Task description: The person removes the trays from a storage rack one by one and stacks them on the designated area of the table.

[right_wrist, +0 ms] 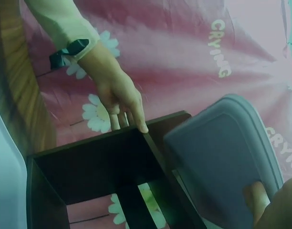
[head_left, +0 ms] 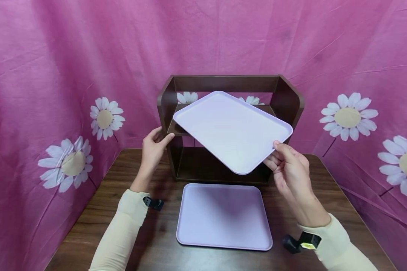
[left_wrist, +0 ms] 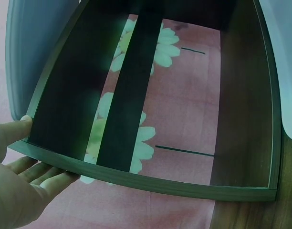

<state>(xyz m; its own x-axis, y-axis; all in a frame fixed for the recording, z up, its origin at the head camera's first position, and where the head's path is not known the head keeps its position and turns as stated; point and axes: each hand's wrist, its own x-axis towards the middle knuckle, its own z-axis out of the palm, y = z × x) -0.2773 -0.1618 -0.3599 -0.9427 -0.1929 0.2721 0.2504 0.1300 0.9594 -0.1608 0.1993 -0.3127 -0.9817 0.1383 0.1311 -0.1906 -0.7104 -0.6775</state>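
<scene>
A light purple tray (head_left: 234,131) hangs tilted in front of the upper part of a dark brown wooden shelf (head_left: 227,83). My right hand (head_left: 291,171) grips its near right corner, thumb on top and fingers beneath. At the shelf's left side, my left hand (head_left: 154,148) holds the side panel, its thumb on the front edge by the middle board; the left wrist view shows the fingers (left_wrist: 55,183) along the outer side. Another light purple tray (head_left: 224,216) lies flat on the table, just in front of the shelf.
The shelf stands at the back of a wooden table (head_left: 98,226). Behind and beside it hangs a pink curtain (head_left: 129,56) with white daisies. Each wrist carries a small black camera, one on the left (head_left: 152,203) and one on the right (head_left: 308,240).
</scene>
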